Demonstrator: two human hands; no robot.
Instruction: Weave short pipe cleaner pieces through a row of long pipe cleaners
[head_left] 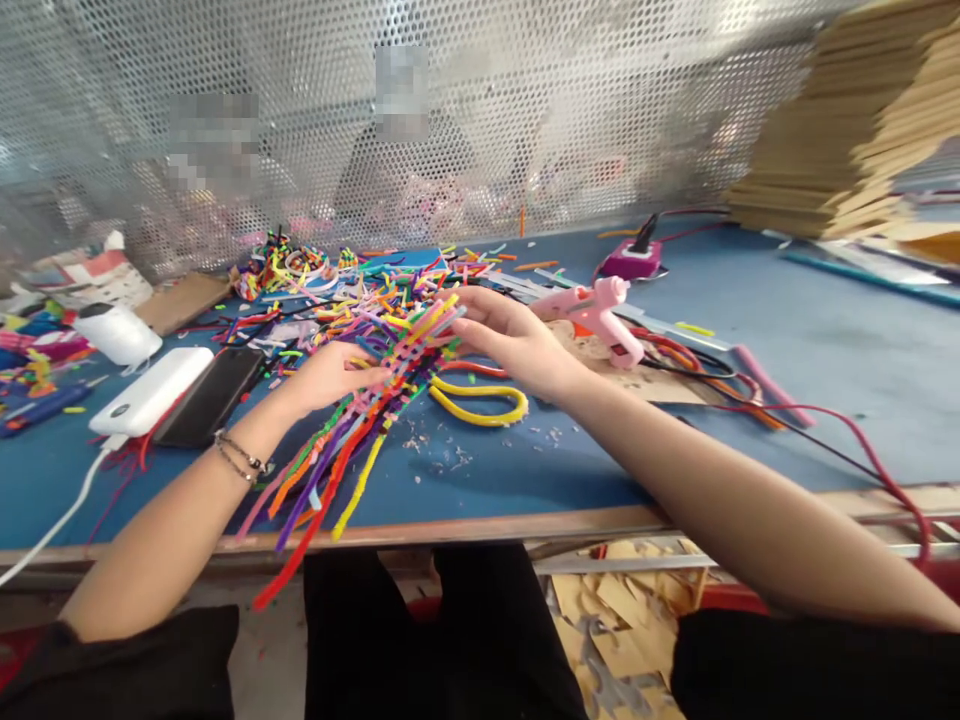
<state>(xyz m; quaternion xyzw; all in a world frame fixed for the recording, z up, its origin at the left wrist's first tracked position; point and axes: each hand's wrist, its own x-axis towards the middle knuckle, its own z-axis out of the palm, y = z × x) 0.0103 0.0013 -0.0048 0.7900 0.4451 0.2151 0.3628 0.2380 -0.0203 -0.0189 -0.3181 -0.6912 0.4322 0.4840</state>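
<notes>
A woven strip of coloured pipe cleaners (401, 372) is held up over the front of the blue table, its loose red, yellow, purple and orange ends hanging toward the table's edge. My left hand (330, 378) pinches its left side between thumb and fingers. At the strip's upper end, my right hand (514, 340) has its thumb and fingers closed around the pink and yellow tips. A bent yellow pipe cleaner loop (480, 405) lies just right of the strip. Behind the hands spreads a pile of cut pipe cleaner pieces (375, 290).
To the right is a pink glue gun (611, 325) on cardboard, beside cords and a purple power socket (634, 258). A white power bank (154, 392) and a black phone (211, 398) lie left. A perforated metal screen (525, 120) rises behind; stacked cardboard (817, 130) stands back right.
</notes>
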